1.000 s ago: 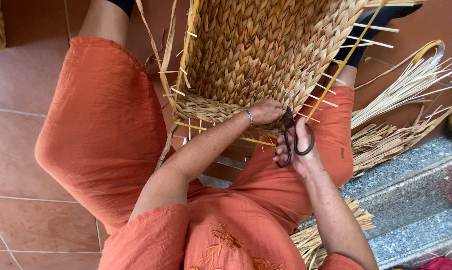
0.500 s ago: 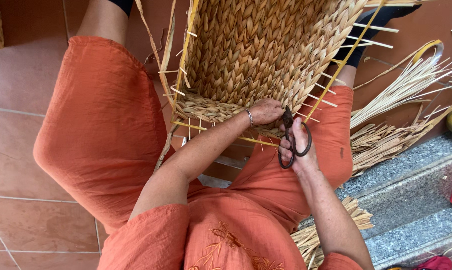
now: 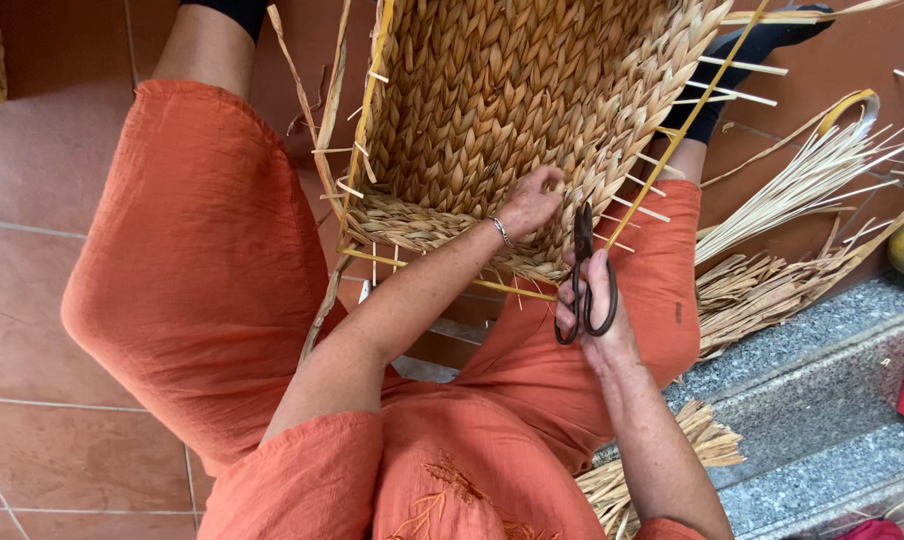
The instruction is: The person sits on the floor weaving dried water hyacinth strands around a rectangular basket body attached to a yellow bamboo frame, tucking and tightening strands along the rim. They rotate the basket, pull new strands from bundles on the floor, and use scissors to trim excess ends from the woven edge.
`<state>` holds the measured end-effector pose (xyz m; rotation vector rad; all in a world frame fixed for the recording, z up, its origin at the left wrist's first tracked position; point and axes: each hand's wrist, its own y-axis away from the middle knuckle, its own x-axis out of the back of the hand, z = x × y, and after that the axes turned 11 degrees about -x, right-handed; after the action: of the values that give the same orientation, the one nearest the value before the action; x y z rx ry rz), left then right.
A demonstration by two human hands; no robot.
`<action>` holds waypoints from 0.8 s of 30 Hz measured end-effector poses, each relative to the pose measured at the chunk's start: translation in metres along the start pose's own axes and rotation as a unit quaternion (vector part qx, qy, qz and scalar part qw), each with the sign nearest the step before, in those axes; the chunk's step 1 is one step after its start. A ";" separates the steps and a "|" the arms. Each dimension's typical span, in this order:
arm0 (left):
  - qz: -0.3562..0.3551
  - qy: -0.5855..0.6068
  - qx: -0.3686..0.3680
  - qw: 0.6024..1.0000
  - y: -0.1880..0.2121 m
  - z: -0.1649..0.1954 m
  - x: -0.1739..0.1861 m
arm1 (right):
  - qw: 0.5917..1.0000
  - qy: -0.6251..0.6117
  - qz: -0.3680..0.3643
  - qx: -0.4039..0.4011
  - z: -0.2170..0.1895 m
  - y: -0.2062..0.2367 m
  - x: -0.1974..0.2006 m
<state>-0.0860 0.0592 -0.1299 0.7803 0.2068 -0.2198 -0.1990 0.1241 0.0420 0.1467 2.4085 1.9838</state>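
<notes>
Fingers of the right hand [image 3: 597,320] are clamped through dark scissors [image 3: 584,275] at centre frame; the left hand [image 3: 528,203] pinches the woven basket [image 3: 512,100], where fingertips could be nicked by the blades.

Left hand [image 3: 530,202] pinching, right hand [image 3: 594,318] clenched
</notes>
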 end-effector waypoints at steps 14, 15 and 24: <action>0.072 -0.084 -0.090 0.990 -0.007 0.015 -0.010 | 0.997 0.025 0.060 0.051 -0.005 -0.028 -0.003; 0.071 -0.090 -0.093 0.989 -0.008 0.016 -0.009 | 0.997 0.013 0.062 0.035 -0.007 -0.032 -0.004; 0.055 -0.053 -0.099 0.992 -0.016 0.008 -0.010 | 0.996 -0.030 0.061 0.054 -0.006 -0.044 -0.012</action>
<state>-0.0988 0.0437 -0.1321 0.5789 0.0825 -0.1344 -0.1903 0.1093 -0.0007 0.3586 2.5254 1.8667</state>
